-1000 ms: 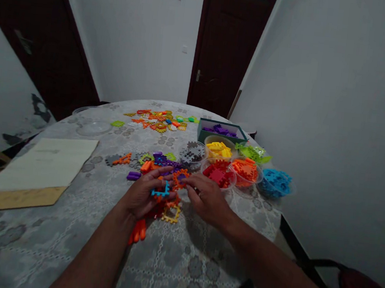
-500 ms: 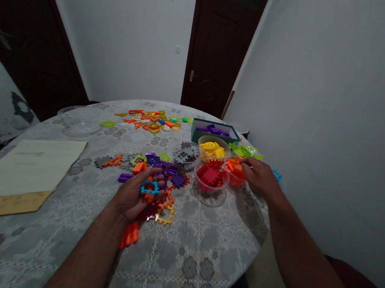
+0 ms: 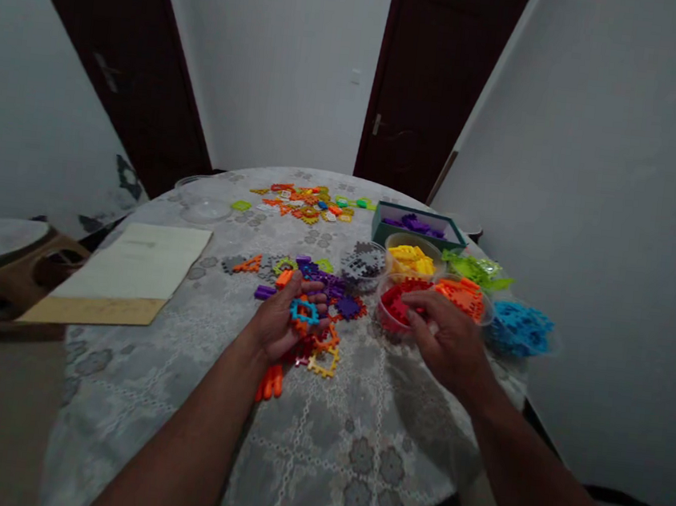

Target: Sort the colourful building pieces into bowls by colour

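Observation:
My left hand (image 3: 282, 324) lies palm up with fingers partly curled. It cradles a blue toothed frame piece (image 3: 304, 311) and an orange piece under it. Around and behind it spreads a loose pile with purple pieces (image 3: 334, 289), an orange-red tube piece (image 3: 270, 381) and a yellow toothed frame piece (image 3: 325, 362). My right hand (image 3: 447, 333) is over the near edge of a clear bowl of red toothed pieces (image 3: 397, 299), its fingers drawn together. Whether a piece is between its fingertips is hidden.
Near the red bowl stand bowls of grey pieces (image 3: 364, 261), yellow pieces (image 3: 413, 258), orange pieces (image 3: 463, 297) and blue pieces (image 3: 520, 328). Green pieces (image 3: 478, 269) sit behind, beside a green box (image 3: 384, 230) holding purple pieces. Papers (image 3: 131, 263) lie left; mixed pieces (image 3: 307, 203) lie farther back.
My right hand has moved left from the orange bowl to the red bowl. The view has shifted, showing the blue pieces' bowl more fully. My left hand still holds the blue frame piece.

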`<state>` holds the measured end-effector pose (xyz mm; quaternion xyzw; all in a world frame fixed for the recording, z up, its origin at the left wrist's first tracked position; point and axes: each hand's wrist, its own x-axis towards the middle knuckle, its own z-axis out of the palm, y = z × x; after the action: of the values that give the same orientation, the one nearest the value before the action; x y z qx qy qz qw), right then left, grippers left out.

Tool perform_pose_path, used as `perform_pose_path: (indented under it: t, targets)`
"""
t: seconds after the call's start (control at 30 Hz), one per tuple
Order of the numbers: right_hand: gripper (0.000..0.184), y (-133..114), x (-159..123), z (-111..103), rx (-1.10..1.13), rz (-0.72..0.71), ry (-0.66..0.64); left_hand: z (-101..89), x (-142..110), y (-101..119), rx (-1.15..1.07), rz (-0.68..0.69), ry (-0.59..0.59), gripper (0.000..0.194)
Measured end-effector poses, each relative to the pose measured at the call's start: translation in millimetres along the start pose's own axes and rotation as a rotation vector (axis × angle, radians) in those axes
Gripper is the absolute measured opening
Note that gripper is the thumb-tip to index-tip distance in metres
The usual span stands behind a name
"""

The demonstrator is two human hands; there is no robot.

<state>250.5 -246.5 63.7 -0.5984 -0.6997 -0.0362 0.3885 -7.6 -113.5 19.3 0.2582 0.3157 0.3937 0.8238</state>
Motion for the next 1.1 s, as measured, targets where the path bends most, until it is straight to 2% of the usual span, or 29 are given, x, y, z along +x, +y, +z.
perform_pose_path:
  t: [0.1,0.2,0.33,0.47,0.67,0.8,0.97,1.1]
  targets:
    - [0.025,-35,0,32,0.098,-0.178,-0.142,-4.5,3,-2,-0.018,0.002,-0.028,0.051]
    - [0.030,-59,5,62,0.091,-0.272,-0.238,-6.0,3,-3,-0.031,0.017,-0.052,0.054]
    - [0.030,-72,17,92,0.004,-0.236,-0.314,-3.0,1,-3,-0.034,0.005,-0.081,0.054]
    - [0.019,-74,25,102,0.038,-0.168,-0.352,0.7,-1,-1,-0.035,0.007,-0.057,0.048]
    - [0.012,-67,26,80,0.256,-0.070,-0.265,-1.7,0,2,-0.044,-0.016,-0.036,0.038]
    - [0.008,-49,31,55,0.191,-0.035,-0.199,-6.9,-1,5,-0.093,0.000,-0.089,0.025]
    - [0.010,-6,27,24,0.036,0.073,-0.103,-11.1,-2,7,-0.119,0.046,-0.096,0.054]
    - [0.012,36,8,-7,-0.132,0.165,0.031,-8.7,0,6,-0.057,0.076,-0.092,0.064]
